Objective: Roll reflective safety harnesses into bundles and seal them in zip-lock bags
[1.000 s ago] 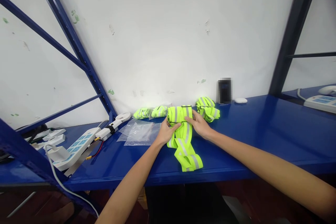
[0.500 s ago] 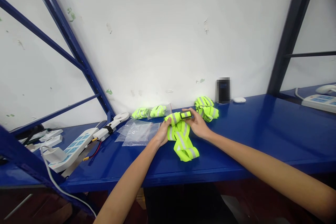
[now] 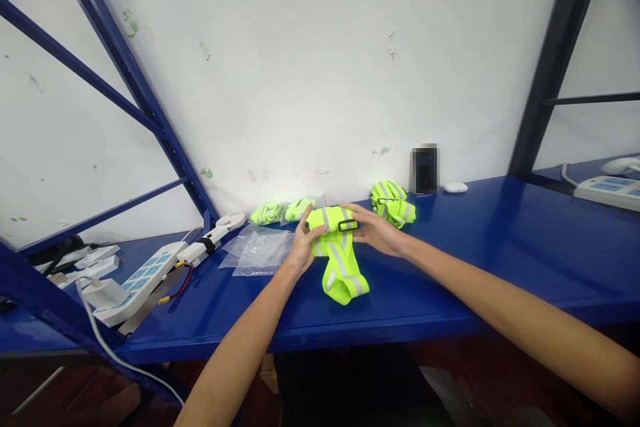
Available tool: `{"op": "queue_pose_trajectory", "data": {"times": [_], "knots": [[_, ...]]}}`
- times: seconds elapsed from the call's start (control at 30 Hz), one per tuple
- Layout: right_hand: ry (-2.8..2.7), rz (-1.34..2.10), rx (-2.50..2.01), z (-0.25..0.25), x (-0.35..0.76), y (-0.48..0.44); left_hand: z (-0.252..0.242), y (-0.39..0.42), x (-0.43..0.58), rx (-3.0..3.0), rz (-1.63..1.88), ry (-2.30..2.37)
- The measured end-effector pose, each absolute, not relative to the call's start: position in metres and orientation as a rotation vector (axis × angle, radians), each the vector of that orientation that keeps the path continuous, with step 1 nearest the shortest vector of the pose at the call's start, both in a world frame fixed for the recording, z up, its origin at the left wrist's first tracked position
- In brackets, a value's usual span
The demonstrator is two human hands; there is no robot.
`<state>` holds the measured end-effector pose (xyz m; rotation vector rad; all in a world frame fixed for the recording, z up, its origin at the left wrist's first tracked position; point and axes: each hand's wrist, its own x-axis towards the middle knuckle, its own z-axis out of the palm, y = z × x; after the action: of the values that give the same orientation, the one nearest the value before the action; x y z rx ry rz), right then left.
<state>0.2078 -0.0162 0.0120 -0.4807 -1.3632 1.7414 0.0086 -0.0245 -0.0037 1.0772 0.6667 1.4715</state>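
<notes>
We could read no words, numbers, brands or signs; the dark upright object was pixelated over.

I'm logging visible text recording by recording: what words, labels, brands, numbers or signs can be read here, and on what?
None can be read.
Left power strip: blue panels; any markings are too small to read.
Right power strip: blue panels, likewise too small.
Dark upright object by the wall: pixelated, unreadable.
Clear plastic bags: no legible print.
Yellow-green band in the hands: grey stripes, no lettering visible.
</notes>
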Motion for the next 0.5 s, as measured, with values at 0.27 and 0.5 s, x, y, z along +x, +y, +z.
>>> {"op": "queue_pose_trajectory", "data": {"times": [0.27,0.5], "knots": [[-1.231,1.809,-0.496,0.004,0.205,-0.006,-0.005,-0.022,0.013,1.08,1.385,0.54],[-1.256,1.687,-0.478,0.0,0.204,-0.008,-0.013,-0.018,0.016,1.126,1.384,0.593]]}}
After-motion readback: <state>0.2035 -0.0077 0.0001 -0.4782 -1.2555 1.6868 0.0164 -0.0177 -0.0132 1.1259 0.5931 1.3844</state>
